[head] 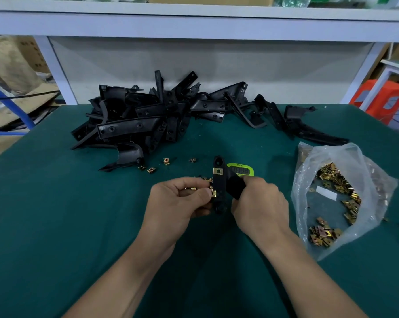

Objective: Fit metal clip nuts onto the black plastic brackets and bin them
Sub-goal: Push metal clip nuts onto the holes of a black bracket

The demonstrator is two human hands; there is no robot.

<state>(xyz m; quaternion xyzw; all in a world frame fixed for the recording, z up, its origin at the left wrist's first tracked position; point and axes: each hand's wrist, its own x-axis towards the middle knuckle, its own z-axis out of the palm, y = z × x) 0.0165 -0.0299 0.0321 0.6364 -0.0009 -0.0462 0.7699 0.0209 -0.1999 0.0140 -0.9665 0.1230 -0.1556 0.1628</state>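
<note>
In the centre of the frame, the right hand (260, 203) has its grip closed round the thick end of a black plastic bracket (219, 187), which it holds roughly upright above the green worktop (56, 226). The left hand (182, 198) has a narrow grip: thumb and fingers pinch a gold clip nut (213, 193) against the bracket's left edge, and more gold pieces show inside its curled fingers. A second clip nut (218, 171) already sits on the bracket near its upper end. Just behind the bracket lies a green timer (242, 171). A pile of brackets (148, 120) fills the upper middle of the frame, with a few loose clip nuts (166, 160) on the worktop just below it. At the right, an open clear plastic bag (345, 198) holds many more nuts.
</note>
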